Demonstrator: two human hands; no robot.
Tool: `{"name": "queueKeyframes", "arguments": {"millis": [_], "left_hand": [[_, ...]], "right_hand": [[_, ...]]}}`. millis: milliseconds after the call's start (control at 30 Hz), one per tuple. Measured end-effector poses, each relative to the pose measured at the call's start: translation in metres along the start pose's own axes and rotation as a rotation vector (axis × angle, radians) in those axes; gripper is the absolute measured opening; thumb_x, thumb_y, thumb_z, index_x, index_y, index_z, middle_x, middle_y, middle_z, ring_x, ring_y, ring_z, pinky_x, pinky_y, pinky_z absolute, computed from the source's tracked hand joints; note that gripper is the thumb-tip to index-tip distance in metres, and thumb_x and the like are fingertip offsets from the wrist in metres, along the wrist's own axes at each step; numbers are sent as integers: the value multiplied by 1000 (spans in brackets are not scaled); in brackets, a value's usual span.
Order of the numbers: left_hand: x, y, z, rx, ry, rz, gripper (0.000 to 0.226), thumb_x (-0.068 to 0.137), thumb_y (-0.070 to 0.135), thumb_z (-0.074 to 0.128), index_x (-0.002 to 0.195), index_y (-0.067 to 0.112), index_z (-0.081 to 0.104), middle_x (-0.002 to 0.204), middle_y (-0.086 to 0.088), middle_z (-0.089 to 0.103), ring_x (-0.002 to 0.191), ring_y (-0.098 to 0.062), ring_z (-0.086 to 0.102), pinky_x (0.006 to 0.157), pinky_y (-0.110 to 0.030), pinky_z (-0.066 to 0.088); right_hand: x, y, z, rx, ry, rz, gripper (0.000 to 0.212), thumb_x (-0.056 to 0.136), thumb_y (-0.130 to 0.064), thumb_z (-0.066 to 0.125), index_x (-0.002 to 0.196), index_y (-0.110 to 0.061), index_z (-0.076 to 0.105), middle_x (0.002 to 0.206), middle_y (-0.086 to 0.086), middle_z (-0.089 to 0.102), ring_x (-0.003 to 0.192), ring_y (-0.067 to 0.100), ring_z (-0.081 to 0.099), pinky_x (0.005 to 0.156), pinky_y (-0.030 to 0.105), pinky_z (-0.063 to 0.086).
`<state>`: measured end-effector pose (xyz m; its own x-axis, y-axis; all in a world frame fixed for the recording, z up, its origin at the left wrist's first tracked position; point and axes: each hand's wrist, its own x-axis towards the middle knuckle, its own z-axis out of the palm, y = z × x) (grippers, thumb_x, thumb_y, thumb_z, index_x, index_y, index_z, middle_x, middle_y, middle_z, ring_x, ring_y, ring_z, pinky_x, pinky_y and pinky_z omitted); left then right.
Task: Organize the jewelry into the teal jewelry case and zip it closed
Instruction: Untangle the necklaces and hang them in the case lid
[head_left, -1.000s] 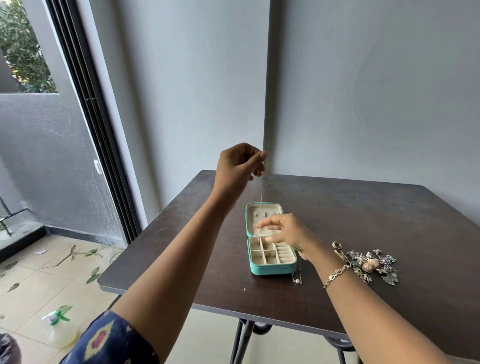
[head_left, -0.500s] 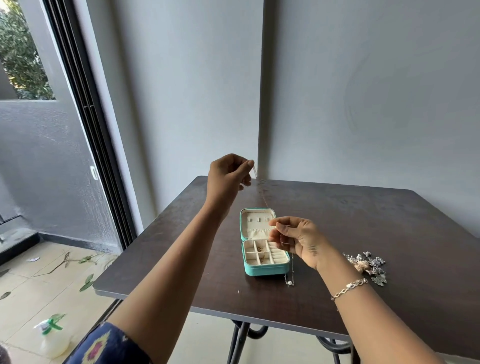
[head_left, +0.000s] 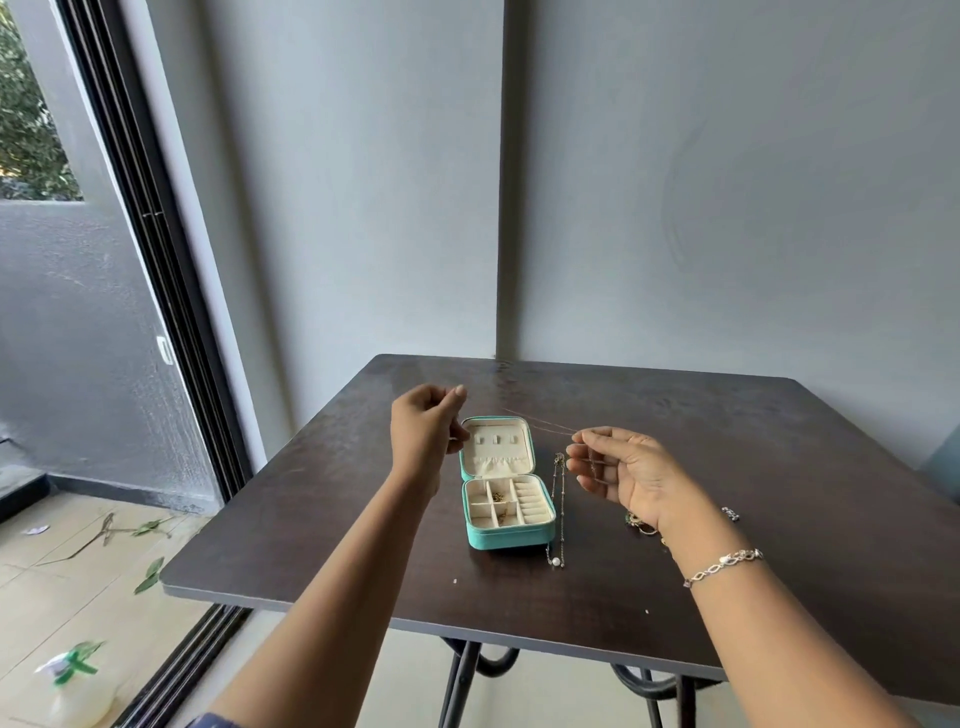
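Note:
The teal jewelry case lies open on the dark table, its cream lid flat at the back, small gold pieces in its compartments. A thin chain stretches above the lid between my hands. My left hand pinches one end beside the lid's left edge. My right hand pinches the other end to the right of the case, palm turned up. A beaded necklace with a pearl lies on the table along the case's right side.
More jewelry lies partly hidden behind my right wrist, and a small piece sits further right. The table stands in a wall corner. A sliding door frame is at the left, a plastic bottle on the floor.
My left hand has come down from high above the table to the lid's level. My right hand has moved off the case to its right, pulling the chain out nearly level.

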<state>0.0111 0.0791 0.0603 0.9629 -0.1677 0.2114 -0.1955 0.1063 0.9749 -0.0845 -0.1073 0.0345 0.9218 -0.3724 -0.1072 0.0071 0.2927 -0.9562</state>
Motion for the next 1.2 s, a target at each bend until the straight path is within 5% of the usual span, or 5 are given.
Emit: {"name": "queueKeyframes", "arguments": {"millis": [433,700,1000,1200], "left_hand": [[-24,-35,-2,6,-77,-132,23,86,6,60,64,7,55,50,-4,47,33,-4,44,37,-13,36],[-32,-45,-1,-70,-114,-182,17,86,3,59,69,6,57,51,-2,61,44,-7,58,42,-16,43],[-44,-45,6,-181,-309,-237,17,89,-3,51,84,6,64,58,-5,61,49,-11,59,47,-19,48],[-54,-40,12,-213,-542,-269,26,93,0,43,94,13,66,60,0,54,53,-8,53,51,-20,45]], "right_hand": [[-2,-26,-26,172,71,115,17,87,-16,54,72,-10,57,58,2,68,52,13,66,48,20,52],[-6,-41,-37,257,100,112,20,84,-23,59,68,-14,54,53,0,63,55,15,67,70,35,47],[1,-72,-43,227,57,25,18,91,-14,50,75,-8,55,43,-4,47,37,6,47,54,25,57],[2,-101,-34,63,30,-33,18,92,-15,48,76,-10,54,47,-6,46,32,2,33,39,11,37]]}}
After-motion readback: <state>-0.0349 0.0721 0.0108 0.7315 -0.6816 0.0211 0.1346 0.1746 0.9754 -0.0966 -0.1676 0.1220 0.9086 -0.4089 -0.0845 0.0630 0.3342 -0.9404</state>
